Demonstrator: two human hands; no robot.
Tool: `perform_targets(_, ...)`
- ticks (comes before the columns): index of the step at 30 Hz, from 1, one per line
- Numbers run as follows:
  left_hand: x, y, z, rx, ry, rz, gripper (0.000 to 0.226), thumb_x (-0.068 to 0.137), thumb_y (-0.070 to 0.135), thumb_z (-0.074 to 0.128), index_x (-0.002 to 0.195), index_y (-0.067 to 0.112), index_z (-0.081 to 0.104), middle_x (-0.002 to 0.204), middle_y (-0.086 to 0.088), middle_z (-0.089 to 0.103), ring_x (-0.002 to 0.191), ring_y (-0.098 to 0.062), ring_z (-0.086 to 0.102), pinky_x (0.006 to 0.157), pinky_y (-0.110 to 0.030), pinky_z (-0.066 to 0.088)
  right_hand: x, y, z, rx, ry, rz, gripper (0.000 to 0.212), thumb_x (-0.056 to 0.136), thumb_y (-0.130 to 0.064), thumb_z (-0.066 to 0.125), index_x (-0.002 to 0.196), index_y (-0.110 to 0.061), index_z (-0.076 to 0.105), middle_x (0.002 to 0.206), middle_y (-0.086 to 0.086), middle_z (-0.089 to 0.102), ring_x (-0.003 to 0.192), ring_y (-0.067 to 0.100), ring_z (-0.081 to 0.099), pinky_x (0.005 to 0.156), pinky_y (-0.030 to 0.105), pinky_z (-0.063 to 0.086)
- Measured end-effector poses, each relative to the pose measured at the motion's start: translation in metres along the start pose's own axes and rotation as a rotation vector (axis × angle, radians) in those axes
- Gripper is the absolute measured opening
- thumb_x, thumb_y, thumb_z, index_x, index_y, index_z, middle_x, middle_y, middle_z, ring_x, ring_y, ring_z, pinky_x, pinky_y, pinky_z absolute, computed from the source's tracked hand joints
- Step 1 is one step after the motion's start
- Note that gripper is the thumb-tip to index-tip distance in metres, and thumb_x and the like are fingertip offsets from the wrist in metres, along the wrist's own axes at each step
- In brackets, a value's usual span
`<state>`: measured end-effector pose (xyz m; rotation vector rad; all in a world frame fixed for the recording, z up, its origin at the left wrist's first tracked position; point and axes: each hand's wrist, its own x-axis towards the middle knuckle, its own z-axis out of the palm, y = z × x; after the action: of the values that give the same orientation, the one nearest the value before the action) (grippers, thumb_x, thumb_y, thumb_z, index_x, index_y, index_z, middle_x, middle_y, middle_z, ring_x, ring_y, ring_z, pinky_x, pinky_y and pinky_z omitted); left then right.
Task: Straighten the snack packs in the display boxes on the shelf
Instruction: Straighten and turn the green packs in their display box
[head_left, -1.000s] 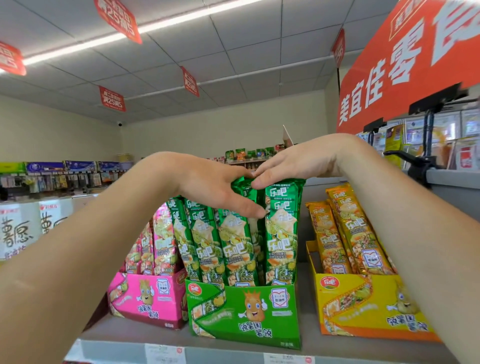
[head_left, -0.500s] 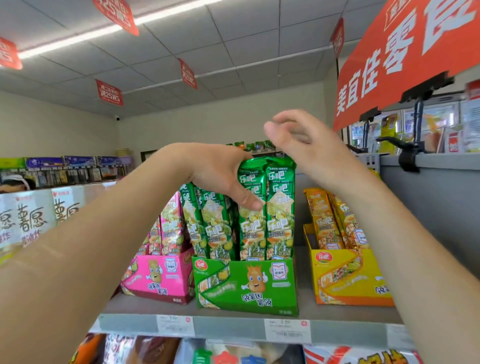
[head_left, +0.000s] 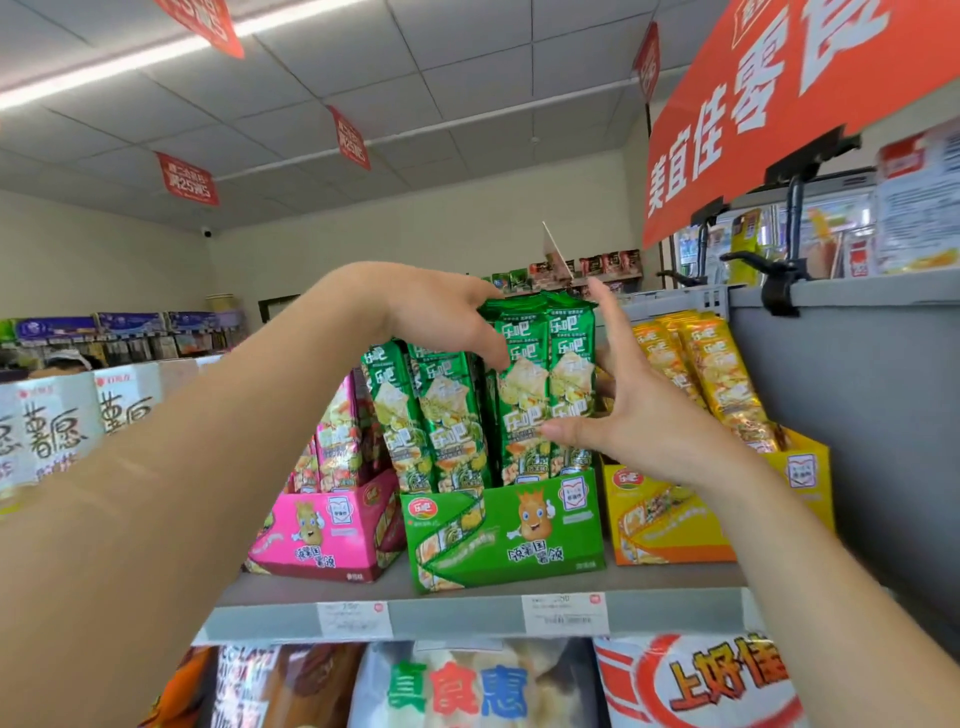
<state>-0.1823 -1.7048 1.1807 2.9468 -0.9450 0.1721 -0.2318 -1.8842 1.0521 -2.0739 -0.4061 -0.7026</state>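
Shelf (head_left: 457, 616), three boxes in a row: pink display box (head_left: 322, 535) left, green display box (head_left: 504, 530) middle, yellow display box (head_left: 670, 519) right. The green box's front is nearest the shelf edge.

The green packs are in the green box, in two groups:
- right pair (head_left: 545, 384): upright, side by side, at the box's right end
- left group (head_left: 415, 415): tilted, tops leaning left toward the pink box, with a gap between it and the right pair

Left hand (head_left: 447, 317): grasping the top of the right pair, thumb down on the front face, fingers curled over the top edge.

Right hand (head_left: 639, 410): released, nothing clenched. The thumb is stretched left across the lower front of the right pair and the index finger points straight up along its right edge. The other fingers are at that edge, partly hidden.

Pink packs (head_left: 337, 431) stand in the pink box. Yellow packs (head_left: 711, 379) lean back in the yellow box.

Two price tags (head_left: 563, 613) are on the shelf's near edge, with large snack bags (head_left: 467, 686) on the tier below. A red sign (head_left: 779, 104) hangs top right.
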Motion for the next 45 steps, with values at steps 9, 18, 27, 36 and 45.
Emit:
perform_targets(9,-0.015,-0.003,0.013,-0.241,0.235,0.19,0.065,0.092,0.035,0.063,0.149,0.021,0.035,0.147,0.003,0.048,0.132,-0.009,0.046,0.113,-0.036,0.036,0.004,-0.052,0.01,-0.61,0.42,-0.425,0.062,0.094,-0.04,0.048,0.15,-0.019,0.032,0.156,0.001,0.032,0.142,0.018,0.028,0.111,0.043,0.03)
perform_targets(18,-0.06,-0.027,0.039,-0.006,0.555,0.22,0.053,0.093,0.05,0.054,0.137,0.022,0.055,0.128,0.004,0.065,0.113,-0.011,0.06,0.096,-0.027,0.045,0.04,-0.074,0.01,-0.83,0.008,-0.347,0.066,0.089,-0.05,0.052,0.147,-0.033,0.026,0.141,-0.009,0.051,0.131,0.015,0.045,0.11,0.056,0.023)
perform_targets(27,-0.06,-0.038,0.056,0.035,0.713,0.177,0.061,0.079,0.047,0.073,0.13,0.015,0.062,0.136,0.002,0.058,0.126,-0.017,0.052,0.105,-0.028,0.036,0.042,-0.078,-0.008,-0.914,-0.089,-0.238,0.052,0.09,-0.052,0.059,0.138,-0.039,0.044,0.139,-0.012,0.055,0.13,0.017,0.047,0.104,0.046,0.024)
perform_targets(36,-0.062,-0.03,0.056,-0.276,0.721,0.279,0.033,0.079,0.024,0.08,0.108,0.022,0.064,0.092,0.015,0.063,0.089,-0.011,0.06,0.08,-0.029,0.048,0.018,-0.046,0.028,-0.916,0.263,-0.483,0.036,0.094,-0.036,0.04,0.125,-0.021,0.052,0.12,-0.006,0.06,0.123,0.017,0.048,0.103,0.046,0.022)
perform_targets(45,-0.073,-0.019,0.044,-0.457,1.147,0.569,0.023,0.099,0.024,0.054,0.121,0.026,0.048,0.112,-0.005,0.055,0.099,-0.033,0.061,0.081,-0.057,0.05,0.022,-0.036,0.031,-0.834,0.314,-0.52,0.043,0.099,-0.038,0.031,0.132,-0.021,0.052,0.132,-0.001,0.055,0.135,0.021,0.041,0.105,0.052,0.026)
